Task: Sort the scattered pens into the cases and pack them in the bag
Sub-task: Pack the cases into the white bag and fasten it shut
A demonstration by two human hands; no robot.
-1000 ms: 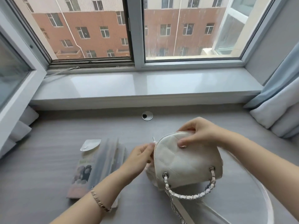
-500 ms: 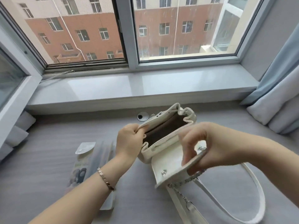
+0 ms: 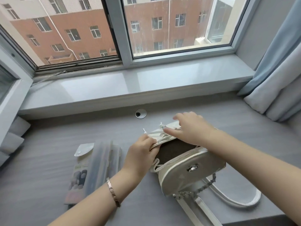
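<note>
Right hand [image 3: 192,129] now at bag [image 3: 195,170] rim

daylight from window [image 3: 179,25] | sill [image 3: 114,85] glare | edges bowed | right hand [image 3: 190,128] blurred

On my feed, a matte grey tabletop [image 3: 40,154] runs up to a glossy pale-grey window sill [image 3: 130,84] along the far side. A round silver cable grommet [image 3: 140,114] is set into the tabletop just near of the sill, about mid-width. Above the sill stands a grey-framed sliding window [image 3: 124,38], and through it I see a red-brick building [image 3: 73,28] with rows of small windows. At the far right hang a light-blue fabric curtain [image 3: 275,43] and a pale grey one [image 3: 276,90] beside it. At the left edge lie some pale blocks [image 3: 19,128]; I cannot tell what they are.
</note>
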